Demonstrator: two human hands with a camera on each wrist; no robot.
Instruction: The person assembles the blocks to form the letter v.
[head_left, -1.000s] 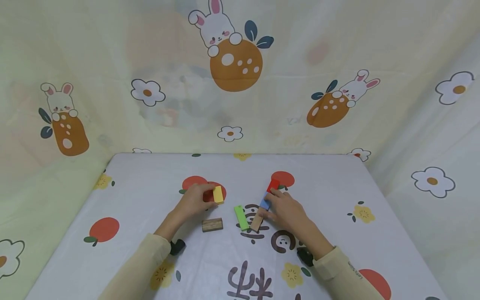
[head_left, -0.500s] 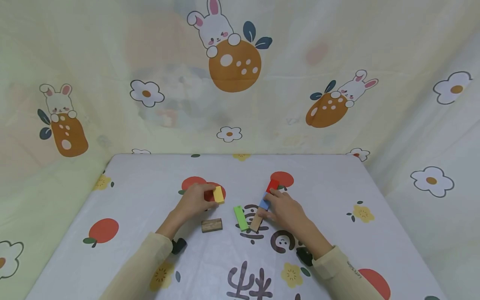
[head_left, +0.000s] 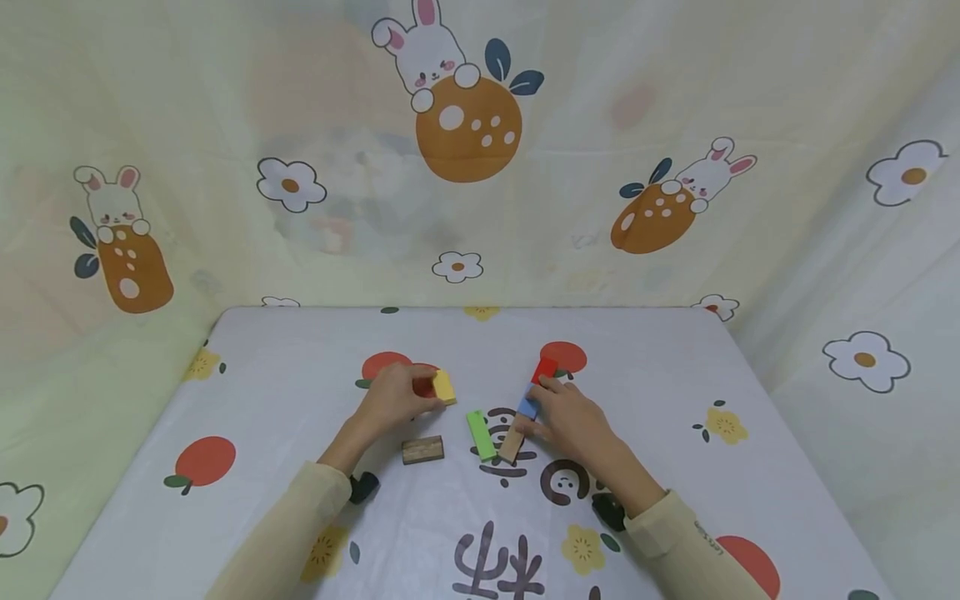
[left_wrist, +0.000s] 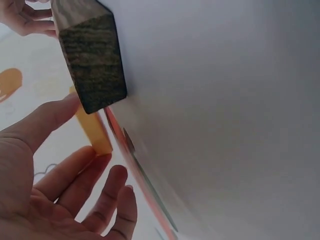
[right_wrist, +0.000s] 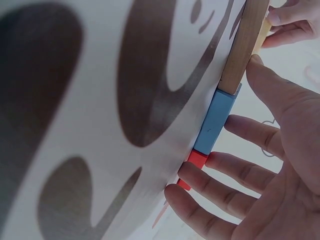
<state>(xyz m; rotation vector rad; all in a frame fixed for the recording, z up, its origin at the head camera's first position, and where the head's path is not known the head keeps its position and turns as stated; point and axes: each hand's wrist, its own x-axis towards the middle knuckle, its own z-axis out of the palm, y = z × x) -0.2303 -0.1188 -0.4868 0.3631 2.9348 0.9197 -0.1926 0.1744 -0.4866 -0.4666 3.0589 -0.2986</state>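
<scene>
My left hand [head_left: 392, 400] pinches a yellow wooden block [head_left: 445, 388] upright between thumb and fingers, left of centre on the table. My right hand [head_left: 576, 419] rests along a slanting row of blocks laid end to end. The row runs from a red block [head_left: 544, 369] at the far end through a blue block [head_left: 528, 406] to a tan wooden block [head_left: 511, 446] nearest me. In the right wrist view, the thumb touches the tan block [right_wrist: 245, 47] and the extended fingers touch the blue block [right_wrist: 216, 120] and red block [right_wrist: 198, 159].
A green block [head_left: 481, 435] leans at an angle beside the tan block, their near ends close together. A dark brown wooden block [head_left: 423, 450] lies in front of my left hand. The printed tablecloth [head_left: 285, 417] meets a hanging patterned curtain [head_left: 555, 250] at the back.
My left hand has moved slightly right with the yellow block, closer to the row. The right hand and the blocks on the table have stayed put.
</scene>
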